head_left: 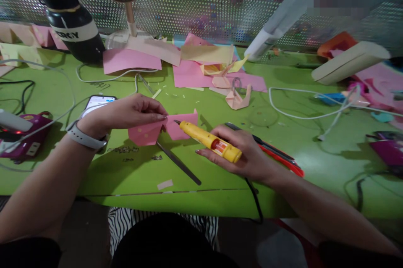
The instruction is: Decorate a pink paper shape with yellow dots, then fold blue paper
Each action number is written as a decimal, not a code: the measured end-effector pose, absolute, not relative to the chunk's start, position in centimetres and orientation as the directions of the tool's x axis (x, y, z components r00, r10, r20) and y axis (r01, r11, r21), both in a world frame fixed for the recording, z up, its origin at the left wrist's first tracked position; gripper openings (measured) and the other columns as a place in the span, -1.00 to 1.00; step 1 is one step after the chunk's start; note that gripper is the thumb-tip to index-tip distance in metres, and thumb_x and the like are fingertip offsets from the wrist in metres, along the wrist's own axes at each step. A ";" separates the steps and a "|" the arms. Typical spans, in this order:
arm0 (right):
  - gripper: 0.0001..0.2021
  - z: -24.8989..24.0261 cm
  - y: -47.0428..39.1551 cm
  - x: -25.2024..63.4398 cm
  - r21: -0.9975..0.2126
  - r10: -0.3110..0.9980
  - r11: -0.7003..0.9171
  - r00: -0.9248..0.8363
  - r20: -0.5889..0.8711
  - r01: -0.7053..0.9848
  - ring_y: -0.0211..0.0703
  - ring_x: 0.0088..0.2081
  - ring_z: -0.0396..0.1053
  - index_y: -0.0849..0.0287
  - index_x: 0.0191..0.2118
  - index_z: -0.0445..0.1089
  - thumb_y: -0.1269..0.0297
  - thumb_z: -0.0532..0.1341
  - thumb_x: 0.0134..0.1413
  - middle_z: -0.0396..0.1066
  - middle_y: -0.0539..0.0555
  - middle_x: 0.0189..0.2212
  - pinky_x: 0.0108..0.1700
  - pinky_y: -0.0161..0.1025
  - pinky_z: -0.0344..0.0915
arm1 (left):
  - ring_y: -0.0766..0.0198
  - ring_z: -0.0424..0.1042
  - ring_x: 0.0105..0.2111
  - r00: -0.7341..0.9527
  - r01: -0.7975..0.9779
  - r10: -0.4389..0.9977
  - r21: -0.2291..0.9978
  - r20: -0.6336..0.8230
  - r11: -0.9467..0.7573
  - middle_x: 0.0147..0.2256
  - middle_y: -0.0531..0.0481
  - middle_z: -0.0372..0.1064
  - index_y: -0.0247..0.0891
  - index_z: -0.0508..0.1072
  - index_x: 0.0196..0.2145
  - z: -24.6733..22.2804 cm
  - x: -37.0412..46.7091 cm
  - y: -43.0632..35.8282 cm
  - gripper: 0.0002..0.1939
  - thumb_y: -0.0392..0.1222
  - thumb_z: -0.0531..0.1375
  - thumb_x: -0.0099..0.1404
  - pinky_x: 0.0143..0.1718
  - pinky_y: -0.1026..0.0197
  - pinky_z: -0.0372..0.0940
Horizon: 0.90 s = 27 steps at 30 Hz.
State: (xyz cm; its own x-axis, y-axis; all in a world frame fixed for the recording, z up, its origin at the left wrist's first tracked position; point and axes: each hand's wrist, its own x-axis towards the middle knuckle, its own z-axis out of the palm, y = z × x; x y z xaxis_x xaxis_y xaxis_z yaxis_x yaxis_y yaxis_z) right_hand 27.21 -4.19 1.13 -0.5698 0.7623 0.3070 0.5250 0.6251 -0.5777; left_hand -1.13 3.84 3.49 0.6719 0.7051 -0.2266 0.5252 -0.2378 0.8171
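Note:
My left hand [138, 110] pinches the upper edge of a folded pink paper piece [146, 132], thumb and fingertips pressed together on it. My right hand [242, 150] is wrapped round a yellow pen-shaped tool [201, 135] that looks like a soldering iron, with a clear window showing red inside. Its dark tip is at the right half of the pink piece; whether it touches cannot be made out. A slim metal tool [182, 167], perhaps tweezers, lies just below the paper. Beyond my right hand rests a red and black cutter [280, 156], partly hidden by the hand.
Small shiny bits [122, 149] and a pale strip [165, 184] lie near the front edge. A lit phone [99, 102] is by my left wrist. Folded papers [217, 60], a fan [130, 18], a black bottle [74, 24] and white cables [283, 112] occupy the green table [126, 179].

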 end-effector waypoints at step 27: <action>-0.79 0.6 -1.3 30.8 -0.065 0.556 0.745 -0.564 0.611 0.663 -0.14 -0.48 0.40 0.11 -0.23 0.32 0.17 0.29 0.06 0.48 0.08 -0.44 -0.48 -0.23 0.22 | 0.31 0.43 -0.29 0.523 0.570 0.827 0.806 -0.206 -0.160 -0.27 -0.01 0.54 -0.27 0.55 -0.17 5.0 -2.1 3.7 -0.72 -0.06 0.18 0.27 -0.26 0.31 0.30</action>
State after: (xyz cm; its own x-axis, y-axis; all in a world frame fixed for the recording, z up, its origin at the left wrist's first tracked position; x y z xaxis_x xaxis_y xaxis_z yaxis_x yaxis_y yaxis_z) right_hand 30.77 -1.34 0.55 -0.5642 0.5557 0.6107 0.6634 0.7454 -0.0655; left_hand -2.11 3.67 5.03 0.5226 0.8274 -0.2057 0.5704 -0.1600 0.8057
